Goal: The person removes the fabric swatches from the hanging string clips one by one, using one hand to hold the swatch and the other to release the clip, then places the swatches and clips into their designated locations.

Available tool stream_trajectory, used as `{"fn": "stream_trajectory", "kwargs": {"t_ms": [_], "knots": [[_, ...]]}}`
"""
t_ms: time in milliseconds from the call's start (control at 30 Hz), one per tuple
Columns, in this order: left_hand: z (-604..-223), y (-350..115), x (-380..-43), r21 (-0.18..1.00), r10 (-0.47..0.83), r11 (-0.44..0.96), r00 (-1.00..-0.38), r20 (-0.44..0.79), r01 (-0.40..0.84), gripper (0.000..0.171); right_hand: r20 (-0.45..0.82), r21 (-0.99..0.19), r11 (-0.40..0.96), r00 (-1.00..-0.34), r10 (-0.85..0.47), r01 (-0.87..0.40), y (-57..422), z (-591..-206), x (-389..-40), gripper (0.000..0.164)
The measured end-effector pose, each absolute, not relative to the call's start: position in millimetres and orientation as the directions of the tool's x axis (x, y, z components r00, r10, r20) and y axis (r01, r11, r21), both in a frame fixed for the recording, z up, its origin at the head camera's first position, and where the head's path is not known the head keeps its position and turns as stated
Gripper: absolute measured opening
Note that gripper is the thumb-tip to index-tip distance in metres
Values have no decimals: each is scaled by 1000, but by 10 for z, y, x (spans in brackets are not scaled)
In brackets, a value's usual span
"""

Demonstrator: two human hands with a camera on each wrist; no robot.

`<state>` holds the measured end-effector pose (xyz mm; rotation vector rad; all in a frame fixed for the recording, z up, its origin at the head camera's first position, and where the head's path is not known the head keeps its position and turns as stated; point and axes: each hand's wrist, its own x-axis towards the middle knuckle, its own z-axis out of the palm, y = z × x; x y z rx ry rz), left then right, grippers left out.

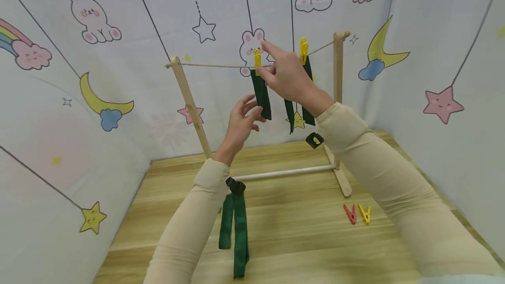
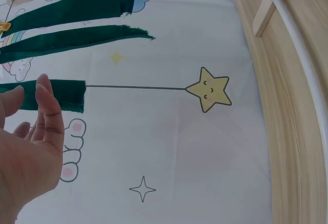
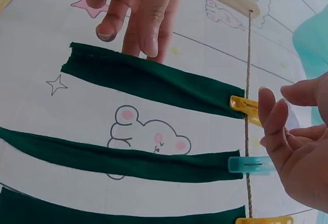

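A dark green fabric strip [image 1: 262, 97] hangs from a cord [image 1: 217, 65], clipped by a yellow clothespin [image 1: 257, 61]. My right hand [image 1: 289, 76] is beside this clothespin, its thumb and fingers spread apart; in the right wrist view the fingertips are close to the clothespin's end, and I cannot tell if they touch it. Beside the strip's lower part is my left hand [image 1: 241, 122], fingers loosely bent and not pinching it. Two more green strips hang to the right, one from a teal clothespin [image 3: 251, 165], the other from a second yellow clothespin [image 1: 304, 49].
Wooden posts [image 1: 338, 69] hold the cord at both ends, joined low down by a white rod [image 1: 284, 173]. More green strips [image 1: 240, 240] are below my left wrist. On the wooden tabletop [image 1: 300, 231] lie a red clothespin [image 1: 350, 214] and a loose yellow clothespin [image 1: 364, 214].
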<state>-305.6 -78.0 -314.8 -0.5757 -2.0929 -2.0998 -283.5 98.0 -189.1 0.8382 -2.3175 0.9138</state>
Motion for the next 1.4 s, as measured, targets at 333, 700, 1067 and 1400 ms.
{"fn": "stream_trajectory", "kwargs": {"t_ms": [333,700,1067,1400], "knots": [[-3081,-737,-3082,941,194,-46,-921,338,336,53,541,-499,611,-772,-334,-615,872,-1805,-2910,65],[-3098,-738,-3122,953,208,-82,-930,303,292,57,469,-601,578,-829,-305,-552,772,-1775,-2942,56],[-2981,-668,-3144,948,212,-87,-924,318,306,41,446,-608,603,-851,-278,-516,749,-1689,-2938,54],[-2966,-656,-3138,951,178,-71,-934,310,302,30,474,-590,604,-835,-278,-536,752,-1694,-2937,37]]}}
